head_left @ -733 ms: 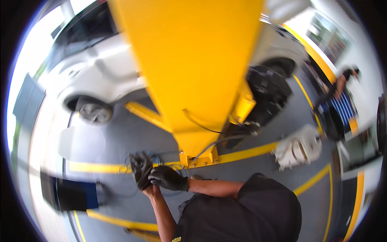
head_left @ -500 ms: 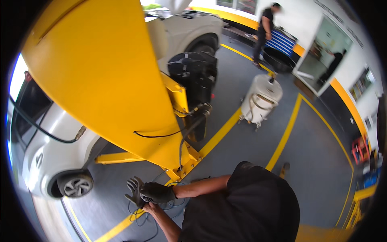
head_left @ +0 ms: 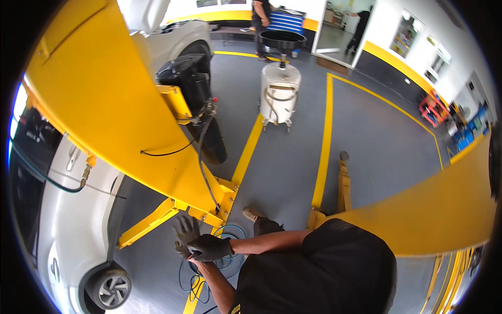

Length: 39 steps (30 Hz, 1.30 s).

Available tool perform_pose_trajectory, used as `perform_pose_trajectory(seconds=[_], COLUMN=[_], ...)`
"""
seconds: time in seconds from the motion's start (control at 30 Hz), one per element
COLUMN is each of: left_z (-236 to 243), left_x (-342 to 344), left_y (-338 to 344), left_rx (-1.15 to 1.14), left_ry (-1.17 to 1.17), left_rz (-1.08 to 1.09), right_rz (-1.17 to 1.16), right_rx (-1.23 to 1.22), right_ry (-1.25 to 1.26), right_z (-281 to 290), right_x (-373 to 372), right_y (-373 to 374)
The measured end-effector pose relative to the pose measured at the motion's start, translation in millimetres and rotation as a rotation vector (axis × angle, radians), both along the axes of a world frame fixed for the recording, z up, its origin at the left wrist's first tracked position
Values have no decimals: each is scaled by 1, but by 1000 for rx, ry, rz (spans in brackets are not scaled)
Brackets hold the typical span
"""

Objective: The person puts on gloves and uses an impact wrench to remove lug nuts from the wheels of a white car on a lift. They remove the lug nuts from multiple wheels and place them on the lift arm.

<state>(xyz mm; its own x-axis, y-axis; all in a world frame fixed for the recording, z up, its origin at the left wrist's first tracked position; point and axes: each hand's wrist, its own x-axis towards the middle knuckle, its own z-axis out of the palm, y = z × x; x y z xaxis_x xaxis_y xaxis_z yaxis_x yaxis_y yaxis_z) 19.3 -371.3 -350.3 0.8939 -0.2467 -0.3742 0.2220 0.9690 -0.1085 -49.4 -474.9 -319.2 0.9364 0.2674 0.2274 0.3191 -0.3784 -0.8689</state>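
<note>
The left hand (head_left: 187,234) spreads open, its black glove (head_left: 184,225) already on; the right hand (head_left: 210,247) seemingly grips its wrist end, adjustment apparently unfinished.

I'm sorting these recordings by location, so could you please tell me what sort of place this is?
Most likely a vehicle repair workshop: a white car stands beside what looks like a yellow lift post, and a blue tool chest stands near the far wall.
</note>
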Motion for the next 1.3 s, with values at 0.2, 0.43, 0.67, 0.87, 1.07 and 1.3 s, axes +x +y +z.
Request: perform_pose_trajectory(seconds=[0.2, 0.43, 0.67, 0.87, 1.07, 1.3], left_z=[-163, -112, -106, -106, -113, -119], left_x=[43, 1, -19, -49, -53, -47], left_y=[65, -17, -38, -121, -109, -108], left_rx=[402, 845, 1513, 2129, 2330, 2282], left_ry=[-1008, -415, -555, -1161, -1504, -1700], left_rz=[75, -198, -392, -686, -838, -799], right_rz=[-188, -225, -251, -463, -466, -22], right_rx=[57, -251, -628, -1202, -864, -824], right_ry=[-245, -354, -505, -119, -138, 103], right_z=[33, -16, 34, -124, -64, -66], right_x=[-34, -29, -20, 14, -4, -24], right_y=[21, -23, -43, -73, -81, -117])
